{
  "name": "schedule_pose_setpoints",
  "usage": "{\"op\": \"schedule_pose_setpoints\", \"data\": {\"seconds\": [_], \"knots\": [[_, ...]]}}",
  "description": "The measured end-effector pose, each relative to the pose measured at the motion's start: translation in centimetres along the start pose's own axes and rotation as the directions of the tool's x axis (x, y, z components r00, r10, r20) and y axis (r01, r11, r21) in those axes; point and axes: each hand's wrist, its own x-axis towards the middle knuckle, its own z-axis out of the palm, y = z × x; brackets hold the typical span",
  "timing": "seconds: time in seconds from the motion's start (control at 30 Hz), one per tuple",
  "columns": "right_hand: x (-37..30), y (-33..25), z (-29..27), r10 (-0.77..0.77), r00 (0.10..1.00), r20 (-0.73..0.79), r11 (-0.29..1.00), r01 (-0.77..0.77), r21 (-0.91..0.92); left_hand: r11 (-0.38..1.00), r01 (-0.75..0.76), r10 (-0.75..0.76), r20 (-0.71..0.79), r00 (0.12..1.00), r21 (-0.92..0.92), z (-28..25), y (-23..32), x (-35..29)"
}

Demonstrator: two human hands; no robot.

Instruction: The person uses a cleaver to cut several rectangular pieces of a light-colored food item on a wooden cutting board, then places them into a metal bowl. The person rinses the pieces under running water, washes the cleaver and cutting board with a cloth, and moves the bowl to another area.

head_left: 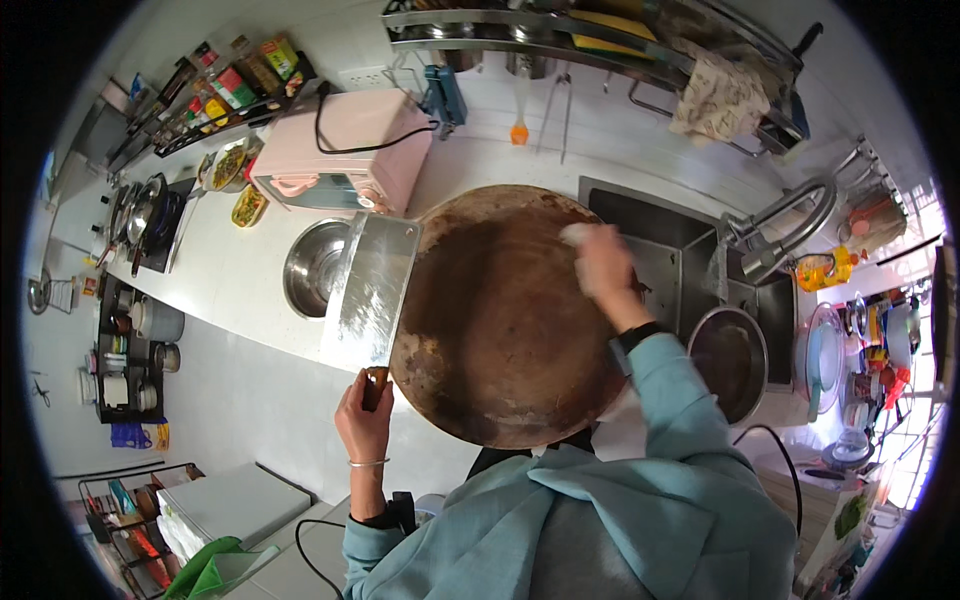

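My left hand (pixel 362 418) grips the wooden handle of a broad cleaver (pixel 372 295). Its wide steel blade points away from me, along the left rim of a large round wooden chopping board (pixel 510 330). Over the board's far right part is my right hand (pixel 607 272), smeared by motion. At its fingertips shows a small whitish thing (pixel 574 234), too blurred to name. The board's brown surface is dark and worn, with paler patches near the rim. Just left of the blade stands a steel bowl (pixel 310 270), partly covered by it.
Behind the bowl stands a pink toaster oven (pixel 340 150). To the right are a double sink (pixel 655 255) with a tall faucet (pixel 790 230) and a metal basin (pixel 728 365). A wall rack (pixel 530 35) hangs above the counter. The stove with a pan (pixel 150 215) is far left.
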Motion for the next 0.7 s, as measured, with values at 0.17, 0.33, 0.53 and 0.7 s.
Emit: {"op": "schedule_pose_setpoints", "data": {"seconds": [0.17,0.33,0.53,0.7], "knots": [[1.5,1.1,-2.1,0.163,0.973,-0.161,0.952,-0.113,0.284,0.997,-0.018,0.011,-0.088,0.996,-0.080,-0.5,-1.7,-1.2],[-9.6,-15.6,10.2,-0.523,0.808,0.270,0.824,0.398,0.403,0.983,0.021,-0.043,-0.117,0.992,-0.184,-0.3,-0.7,-0.9],[-4.0,-17.8,14.6,-0.858,0.511,0.049,0.488,0.784,0.383,0.995,0.020,-0.028,-0.085,0.996,-0.094,-0.6,1.5,-0.4],[11.1,-10.5,12.8,-0.330,0.943,-0.040,0.938,0.333,0.096,0.976,-0.004,-0.013,-0.073,0.997,-0.219,1.1,2.8,-0.7]]}}
